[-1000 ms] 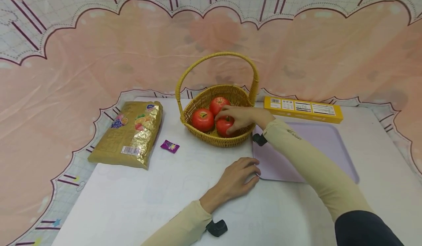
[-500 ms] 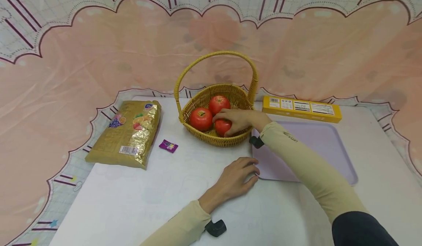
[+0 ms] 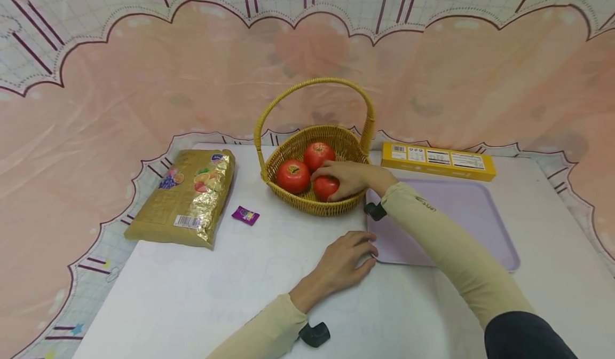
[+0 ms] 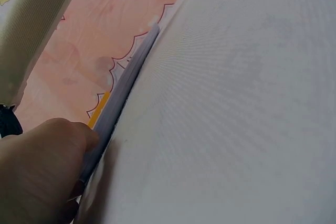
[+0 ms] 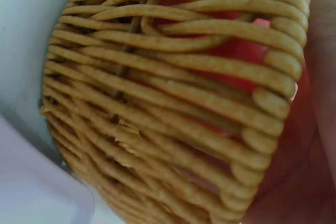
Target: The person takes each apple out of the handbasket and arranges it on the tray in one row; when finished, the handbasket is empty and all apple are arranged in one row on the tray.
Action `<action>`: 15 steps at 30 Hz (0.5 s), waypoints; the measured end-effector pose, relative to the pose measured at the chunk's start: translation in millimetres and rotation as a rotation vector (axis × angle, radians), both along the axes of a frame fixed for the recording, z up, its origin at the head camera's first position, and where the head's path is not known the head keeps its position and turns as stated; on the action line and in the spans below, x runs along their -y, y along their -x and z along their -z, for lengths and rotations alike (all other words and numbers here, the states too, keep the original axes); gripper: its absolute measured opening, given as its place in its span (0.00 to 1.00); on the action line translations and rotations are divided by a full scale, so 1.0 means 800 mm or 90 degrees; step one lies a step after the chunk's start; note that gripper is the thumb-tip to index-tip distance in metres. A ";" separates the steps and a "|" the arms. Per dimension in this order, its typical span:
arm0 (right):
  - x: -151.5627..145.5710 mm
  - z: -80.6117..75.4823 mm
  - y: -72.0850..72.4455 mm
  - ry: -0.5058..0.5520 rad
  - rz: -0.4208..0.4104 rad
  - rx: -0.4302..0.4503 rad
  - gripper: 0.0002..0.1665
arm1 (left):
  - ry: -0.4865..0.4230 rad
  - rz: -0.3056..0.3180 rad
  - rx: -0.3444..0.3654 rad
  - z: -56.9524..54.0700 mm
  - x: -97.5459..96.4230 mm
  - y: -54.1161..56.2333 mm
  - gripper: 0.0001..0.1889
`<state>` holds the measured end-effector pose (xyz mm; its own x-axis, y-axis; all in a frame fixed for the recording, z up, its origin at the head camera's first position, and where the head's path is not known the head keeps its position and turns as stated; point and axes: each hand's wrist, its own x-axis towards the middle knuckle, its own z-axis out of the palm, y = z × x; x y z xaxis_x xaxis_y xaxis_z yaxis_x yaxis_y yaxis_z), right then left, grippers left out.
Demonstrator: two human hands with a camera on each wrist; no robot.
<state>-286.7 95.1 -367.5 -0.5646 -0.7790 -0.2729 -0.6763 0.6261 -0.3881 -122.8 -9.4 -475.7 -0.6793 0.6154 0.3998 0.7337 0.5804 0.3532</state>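
Grips the near-right red fruit (image 3: pixel 325 189) in the near right part of the wicker basket (image 3: pixel 307 204), with the right hand (image 3: pixel 349 177) over the right rim and fingers curled round the fruit. Has it just left of the palm, round, without a clear long axis, and the lilac tray (image 3: pixel 461 204) to the right, past the basket wall. Rests the left hand (image 3: pixel 343 257), farther from the fruit, at the tray's left edge by the near corner, with fingers loosely spread.
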 end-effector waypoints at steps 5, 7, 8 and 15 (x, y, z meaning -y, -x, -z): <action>-0.008 0.001 -0.004 0.014 0.003 -0.007 0.34 | -0.004 0.001 0.009 0.001 -0.002 -0.002 0.05; -0.010 0.000 -0.005 0.023 0.004 -0.013 0.34 | -0.002 0.001 0.009 0.001 -0.002 -0.002 0.05; -0.011 0.000 -0.005 0.028 0.005 -0.013 0.34 | 0.000 0.001 0.010 0.001 -0.002 -0.002 0.05; -0.017 -0.010 -0.010 0.034 0.033 -0.014 0.35 | -0.002 -0.001 0.016 -0.001 -0.001 0.000 0.05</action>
<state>-278.9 108.7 -359.8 -0.6098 -0.7619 -0.2183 -0.6524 0.6389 -0.4076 -122.7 -8.7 -474.6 -0.6903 0.6134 0.3838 0.7235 0.5807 0.3733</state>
